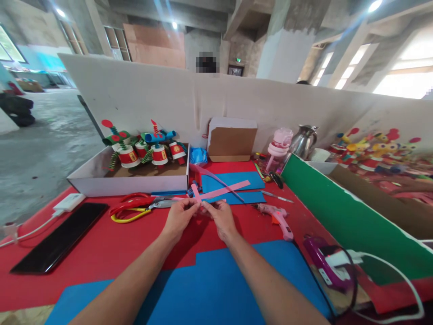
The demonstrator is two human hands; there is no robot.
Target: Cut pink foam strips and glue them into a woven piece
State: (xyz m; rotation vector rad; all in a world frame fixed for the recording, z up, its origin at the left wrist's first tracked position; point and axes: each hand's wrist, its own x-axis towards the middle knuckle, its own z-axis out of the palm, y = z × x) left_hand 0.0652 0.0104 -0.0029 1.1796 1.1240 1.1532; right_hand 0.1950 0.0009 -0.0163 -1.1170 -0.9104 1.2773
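Note:
Two pink paper strips [227,190] meet at an angle between my hands, above the red tabletop. My left hand [180,217] pinches the crossing end with thumb and forefinger. Close beside it, my right hand [220,217] pinches the same joined ends. Behind the strips lie blue sheets [248,181], with a thin purple strip [211,177] across them. Scissors [135,206] with red and yellow handles lie left of my left hand. A pink glue gun [275,219] rests to the right of my right hand.
A white box [128,185] holds several paper-cup figures at the back left. A black phone-like slab [62,237] lies at left. A green-sided box [338,216], a purple power strip [328,262] and cables stand at right. A pink bottle [280,146] stands behind. Blue sheets [270,271] lie under my forearms.

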